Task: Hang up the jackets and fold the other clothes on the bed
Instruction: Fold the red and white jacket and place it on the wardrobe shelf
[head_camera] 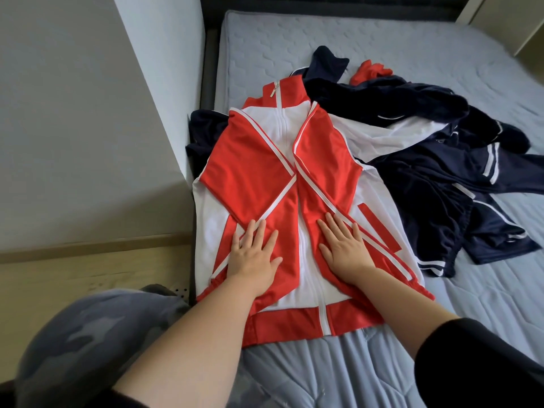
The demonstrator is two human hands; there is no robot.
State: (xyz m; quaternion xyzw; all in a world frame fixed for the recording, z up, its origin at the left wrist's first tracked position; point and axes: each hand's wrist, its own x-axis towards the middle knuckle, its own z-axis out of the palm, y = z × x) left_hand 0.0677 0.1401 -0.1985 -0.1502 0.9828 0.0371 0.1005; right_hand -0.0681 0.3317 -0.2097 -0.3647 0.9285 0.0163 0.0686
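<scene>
The person is wearing a black top, its right sleeve [477, 348] ending near the elbow, and grey trousers [88, 334] in a camouflage pattern. The left hand [253, 260] and right hand [346, 254] are going bare, as are the 2 forearms.

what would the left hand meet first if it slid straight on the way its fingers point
The left hand would likely first cross the white sleeve stripe folded across the red jacket.

Soft, even daylight fills the wide-angle head view with only faint shadows and no glare, straight lines bow toward the edges, and the camouflage-clad knee [88, 334] at lower left is blurred.
</scene>
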